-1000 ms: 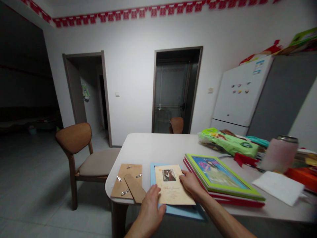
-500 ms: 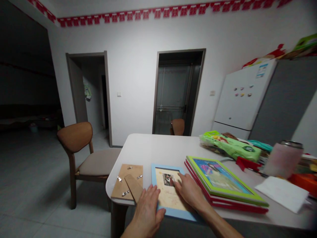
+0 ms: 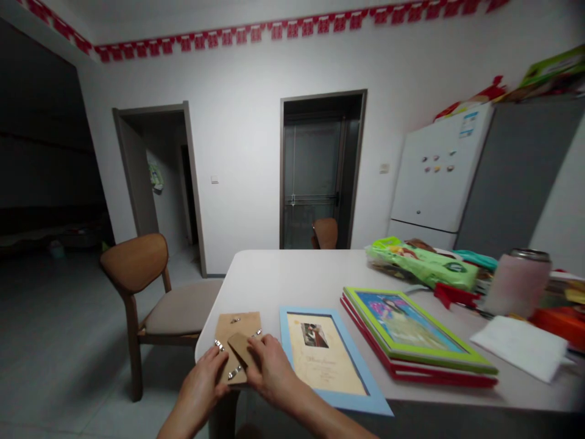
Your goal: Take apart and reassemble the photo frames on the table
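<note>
A brown picture frame backing board (image 3: pixel 247 322) with metal clips and a fold-out stand leg (image 3: pixel 237 345) lies at the table's near left corner. My left hand (image 3: pixel 205 378) grips its left edge, fingers bent over the board. On the opposite side my right hand (image 3: pixel 274 373) is closed at the right edge, its fingertips beside the stand leg; the thumb's contact is partly hidden. To the right, apart from both hands' fingers, lies a light blue picture frame (image 3: pixel 338 399) holding a cream sheet (image 3: pixel 326 360) with a small picture printed on it.
Several stacked frames, a green-edged one (image 3: pixel 411 323) on top, lie right of the blue frame. Beyond are a green package (image 3: pixel 425 265), a pink jar (image 3: pixel 518 283) and white paper (image 3: pixel 521 344). A wooden chair (image 3: pixel 137 262) stands left of the white table (image 3: pixel 283 274).
Both hands have moved left from the blue frame to the backing board and taken hold of it. The board has shifted and turned slightly. The blue frame now lies uncovered.
</note>
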Motion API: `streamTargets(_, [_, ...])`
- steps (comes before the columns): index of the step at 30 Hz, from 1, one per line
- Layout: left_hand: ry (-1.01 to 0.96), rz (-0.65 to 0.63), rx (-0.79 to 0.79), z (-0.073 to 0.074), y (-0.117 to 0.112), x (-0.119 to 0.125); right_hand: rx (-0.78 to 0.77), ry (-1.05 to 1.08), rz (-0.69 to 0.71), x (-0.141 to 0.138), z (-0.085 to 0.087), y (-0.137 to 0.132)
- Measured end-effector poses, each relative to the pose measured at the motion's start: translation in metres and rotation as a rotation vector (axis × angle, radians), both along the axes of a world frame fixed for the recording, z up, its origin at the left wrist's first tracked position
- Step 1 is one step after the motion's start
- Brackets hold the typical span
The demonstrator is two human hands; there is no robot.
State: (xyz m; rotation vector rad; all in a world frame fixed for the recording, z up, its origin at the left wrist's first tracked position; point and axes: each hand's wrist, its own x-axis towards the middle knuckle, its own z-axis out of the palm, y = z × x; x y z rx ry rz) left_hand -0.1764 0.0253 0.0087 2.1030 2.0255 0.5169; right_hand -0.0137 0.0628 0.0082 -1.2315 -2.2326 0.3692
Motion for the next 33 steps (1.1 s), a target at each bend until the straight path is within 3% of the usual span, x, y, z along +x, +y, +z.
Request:
streamTargets(3, [-0.069, -0.039, 0.091, 0.011, -0.002, 0.015, 0.025, 0.108, 0.040, 0.026, 0.012, -0.003])
streamTargets(7, [-0.123, -0.161, 0.131, 0.021, -0.002, 0.058, 0.001, 0.150, 0.003, 0.081, 0.024, -0.012])
streamTargets(11, [-0.139, -0.307, 0.113, 0.020, 0.004, 0.105, -0.054, 0.091, -0.098, 0.133, 0.019, -0.018])
streamTargets(14, [-0.105, -0.365, 0.081, 0.014, 0.009, 0.126, -0.054, 0.026, -0.162, 0.157, 0.012, -0.018])
streamTargets(24, [-0.027, -0.392, 0.030, 0.011, 0.014, 0.132, 0.093, -0.109, -0.252, 0.167, -0.020, -0.009])
streamTargets(29, [-0.077, -0.410, 0.039, 0.002, 0.003, 0.130, 0.084, -0.179, -0.214, 0.169, -0.012, 0.001])
streamTargets(33, [-0.088, -0.427, 0.000, -0.004, 0.001, 0.130, 0.121, -0.300, -0.282, 0.165, -0.003, 0.026])
